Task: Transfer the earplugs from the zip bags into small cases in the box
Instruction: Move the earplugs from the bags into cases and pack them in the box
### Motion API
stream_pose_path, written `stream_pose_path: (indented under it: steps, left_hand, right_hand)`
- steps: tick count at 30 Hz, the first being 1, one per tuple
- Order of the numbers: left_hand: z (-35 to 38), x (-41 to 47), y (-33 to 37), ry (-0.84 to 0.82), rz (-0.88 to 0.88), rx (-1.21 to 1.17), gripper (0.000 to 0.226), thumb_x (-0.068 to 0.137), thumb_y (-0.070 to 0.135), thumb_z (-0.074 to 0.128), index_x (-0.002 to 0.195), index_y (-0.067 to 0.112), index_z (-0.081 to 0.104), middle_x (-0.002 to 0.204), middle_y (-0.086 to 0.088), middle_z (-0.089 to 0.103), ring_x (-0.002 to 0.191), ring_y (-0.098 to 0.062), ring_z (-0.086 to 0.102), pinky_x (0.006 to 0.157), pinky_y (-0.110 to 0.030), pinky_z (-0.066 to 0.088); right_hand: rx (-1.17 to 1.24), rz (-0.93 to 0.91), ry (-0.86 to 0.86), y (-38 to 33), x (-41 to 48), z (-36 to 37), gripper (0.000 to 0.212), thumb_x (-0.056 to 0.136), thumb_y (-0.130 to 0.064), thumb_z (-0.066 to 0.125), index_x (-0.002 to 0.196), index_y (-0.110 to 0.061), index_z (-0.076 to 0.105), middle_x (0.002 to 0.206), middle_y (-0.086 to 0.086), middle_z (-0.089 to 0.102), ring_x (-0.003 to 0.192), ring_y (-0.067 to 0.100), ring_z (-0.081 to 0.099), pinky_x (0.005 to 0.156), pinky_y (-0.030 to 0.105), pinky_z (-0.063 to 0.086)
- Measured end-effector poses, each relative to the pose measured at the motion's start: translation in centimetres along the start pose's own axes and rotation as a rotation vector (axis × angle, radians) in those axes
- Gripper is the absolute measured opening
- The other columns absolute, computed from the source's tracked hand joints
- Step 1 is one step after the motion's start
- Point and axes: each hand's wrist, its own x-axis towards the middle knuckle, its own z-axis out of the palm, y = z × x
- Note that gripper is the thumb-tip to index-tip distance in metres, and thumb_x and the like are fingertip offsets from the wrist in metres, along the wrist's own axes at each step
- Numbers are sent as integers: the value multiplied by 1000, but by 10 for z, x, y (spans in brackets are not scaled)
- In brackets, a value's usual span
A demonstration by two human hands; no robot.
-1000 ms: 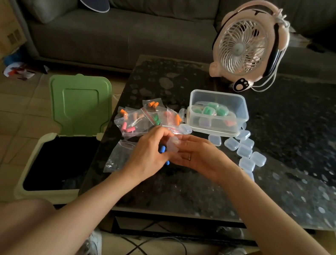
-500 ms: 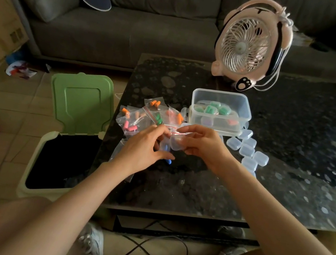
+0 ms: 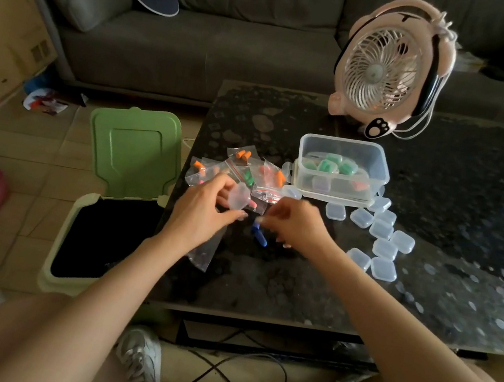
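Grey sofa (image 3: pixel 202 47) behind, dark glass coffee table (image 3: pixel 428 289) before me, open green bin (image 3: pixel 133 149) at its left edge. The clear box (image 3: pixel 379 166) holds filled cases. Zip bags (image 3: pixel 247 173) of earplugs lie beside it, and empty cases (image 3: pixel 387 235) to its right. My left hand (image 3: pixel 203 209) grips one small case (image 3: pixel 238 197). My right hand (image 3: pixel 299 222) pinches a blue earplug (image 3: pixel 256 225), with another (image 3: pixel 262 241) on the glass. A fumbled plug could bounce into the bin.

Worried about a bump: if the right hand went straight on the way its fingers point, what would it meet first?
Probably the blue earplugs on the table just ahead of the right hand; beyond them, the left hand holding a clear case. Blur hides any contact.
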Motion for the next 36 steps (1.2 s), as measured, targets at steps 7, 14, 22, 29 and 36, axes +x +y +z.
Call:
stream_pose_path:
  steps: [7, 14, 22, 29, 36]
  left_hand:
    - [-10, -2, -22, -54, -109, -143, 44, 71, 17, 80, 102, 19, 49, 106, 2, 69, 91, -10, 66, 79, -30, 55]
    - [-11, -6, -27, -100, -193, -242, 44, 72, 12, 80, 102, 17, 49, 97, 11, 66, 79, 11, 62, 66, -5, 46]
    - [-3, -5, -25, -122, -224, -347, 43, 73, 10, 79, 103, 15, 49, 101, 5, 67, 92, -9, 66, 81, -24, 53]
    - [10, -3, -6, -191, -287, -514, 39, 74, 12, 77, 99, 23, 49, 108, -2, 66, 100, -15, 64, 94, -37, 50]
    - [10, -2, 1, -165, -301, -618, 40, 72, 15, 78, 101, 20, 50, 106, 2, 66, 100, -12, 65, 95, -40, 51]
  right_hand:
    - [-362, -74, -120, 4, 2, 6, 23, 79, -25, 75, 97, -16, 63, 97, 0, 58, 86, 14, 54, 69, 26, 42]
    - [-410, -493, -46, 7, 7, 14, 13, 84, -13, 67, 95, -16, 61, 115, 2, 60, 102, 19, 57, 78, 26, 46]
    - [113, -436, 161, -8, 1, 9, 15, 81, -9, 72, 88, -11, 59, 86, -6, 57, 74, 5, 55, 65, 10, 46]
    - [-116, -647, 176, -10, -10, 15, 16, 79, -7, 72, 90, -8, 62, 89, -5, 58, 74, 6, 50, 65, 14, 45]
    - [-103, -610, 240, -7, -4, 5, 16, 79, -5, 71, 90, -10, 61, 92, -5, 57, 79, 8, 52, 66, 19, 49]
